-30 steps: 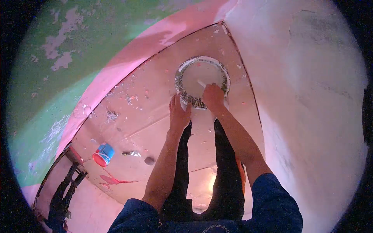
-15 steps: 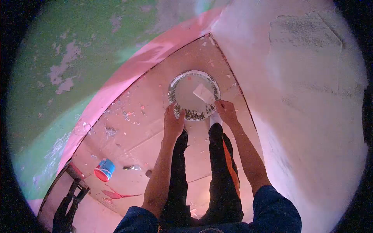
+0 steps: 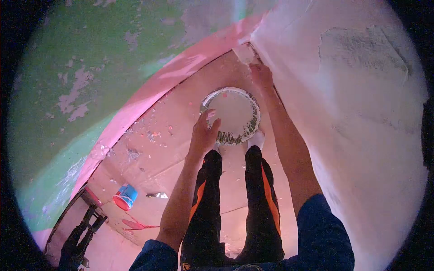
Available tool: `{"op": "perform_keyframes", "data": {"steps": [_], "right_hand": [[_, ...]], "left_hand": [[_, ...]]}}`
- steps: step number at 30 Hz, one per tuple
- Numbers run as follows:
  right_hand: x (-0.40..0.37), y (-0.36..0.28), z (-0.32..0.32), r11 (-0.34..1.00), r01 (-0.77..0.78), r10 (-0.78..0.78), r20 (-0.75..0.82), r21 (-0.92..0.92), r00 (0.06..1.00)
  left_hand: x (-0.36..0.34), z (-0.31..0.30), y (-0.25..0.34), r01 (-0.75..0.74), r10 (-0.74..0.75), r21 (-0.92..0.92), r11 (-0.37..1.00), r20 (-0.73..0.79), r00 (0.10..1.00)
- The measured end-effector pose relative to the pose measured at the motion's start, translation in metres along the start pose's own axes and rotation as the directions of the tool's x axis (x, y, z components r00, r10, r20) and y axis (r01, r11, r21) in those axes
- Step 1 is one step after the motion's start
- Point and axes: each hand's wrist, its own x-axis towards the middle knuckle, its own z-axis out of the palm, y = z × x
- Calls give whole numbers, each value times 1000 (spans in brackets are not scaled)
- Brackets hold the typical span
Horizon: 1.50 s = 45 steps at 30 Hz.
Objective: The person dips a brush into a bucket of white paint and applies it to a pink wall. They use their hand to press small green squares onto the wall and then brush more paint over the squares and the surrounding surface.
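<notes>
In my right hand [image 3: 262,76] is a putty knife [image 3: 244,54], a wide, pale, flat rectangular blade whose handle is hidden by my fingers. That arm is stretched forward past the bucket, and the blade overlaps the corner where the walls meet the floor. A round bucket [image 3: 230,113] of smooth pale paste stands between my feet, its inner wall streaked with residue. My left hand [image 3: 206,130] is at the bucket's near left side, thumb and fingers apart with nothing between them, overlapping the rim in this view.
A patchy green wall with a pink lower band [image 3: 149,97] curves along the left. The pale wall [image 3: 361,135] on the right has a rough grey patch [image 3: 357,49]. Flakes litter the floor. A blue and red pail [image 3: 125,197] and a dark stand-like object [image 3: 83,235] are lower left.
My right hand has moved forward from the bucket's right rim, carrying the putty knife from over the paste towards the far corner. My left hand has spread its fingers beside the bucket.
</notes>
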Motion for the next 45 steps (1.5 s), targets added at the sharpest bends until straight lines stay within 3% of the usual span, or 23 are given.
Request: {"op": "perform_keyframes", "data": {"steps": [1, 3, 4, 7, 8, 10, 11, 13, 14, 16, 17, 19, 20, 22, 23, 24, 25, 26, 28, 30, 36, 43, 45], "right_hand": [[19, -5, 4, 1000, 6, -6, 2, -5, 1000], [47, -18, 7, 813, 261, -362, -99, -520, 927], [45, -21, -3, 811, 260, -359, -95, -525, 929], [7, -43, -48, 945, 250, -256, 6, 210, 967], [-6, -47, -54, 946, 248, -255, 10, 210, 967], [-26, -53, -68, 960, -126, 101, 113, 250, 989], [-25, -46, -65, 960, -129, 104, 111, 250, 988], [-16, -13, -43, 987, -162, 162, 8, -13, 987], [-6, 2, -33, 987, -163, 163, 7, -8, 987], [17, 30, -12, 897, 34, 12, 99, -441, 995], [27, 42, -2, 899, 29, 17, 101, -437, 995], [48, 61, 18, 719, 357, -307, 188, -596, 933], [71, 75, 30, 720, 357, -307, 189, -595, 933], [104, 106, 46, 261, 480, -423, 348, -838, 837], [92, 89, 44, 261, 483, -416, 354, -836, 838], [71, 47, 36, 692, 361, -359, 136, -625, 923], [52, 6, 20, 952, 182, -198, -38, -247, 980], [38, -20, 4, 951, 183, -199, -39, -251, 979], [16, -70, -26, 953, -154, 143, 60, 262, 988], [-11, -124, -57, 846, -162, 130, 98, 508, 987], [-52, -166, -105, 862, -45, 76, -40, 505, 996], [15, 31, -25, 959, -277, 281, -81, 58, 956], [31, 40, -9, 952, -305, 299, -121, -38, 947]], "left_hand": [[0, -2, 2, -2, 2, -6, 1000, -4, 1000], [-1, -6, 5, 50, -51, 31, 998, 25, 998], [-2, -6, 1, 55, -55, 26, 998, 28, 998], [0, -6, -7, 18, -18, -60, 998, 2, 1000], [-2, -5, -5, 64, -63, -50, 997, 17, 998], [-8, 1, -7, 120, -118, -38, 992, 43, 992], [-8, 6, -12, 102, -100, -43, 994, 43, 994], [-6, 9, -11, 80, -78, -43, 996, 43, 996], [-7, 10, -5, 99, -95, -81, 992, 50, 994], [-8, 18, -7, 126, -120, -114, 985, 62, 991], [-7, 23, -11, 107, -104, -130, 986, 31, 994], [-10, 34, -19, 95, -95, -145, 985, 4, 995], [-12, 41, -22, 118, -122, -218, 969, -7, 992], [-16, 47, -24, 150, -161, -294, 944, -12, 987], [-19, 47, -21, 151, -150, -274, 950, 26, 988], [-22, 46, -19, 150, -138, -251, 956, 65, 988], [-24, 47, -18, 151, -137, -252, 956, 69, 988], [-27, 48, -16, 167, -161, -299, 940, 43, 986], [-28, 50, -11, 169, -178, -353, 920, 6, 984], [-33, 54, -7, 161, -164, -337, 928, 21, 986], [-38, 59, 1, 202, -196, -317, 927, 51, 979], [-41, 62, -10, 238, -225, -300, 924, 77, 971], [-40, 62, -12, 199, -184, -291, 936, 78, 980]]}}
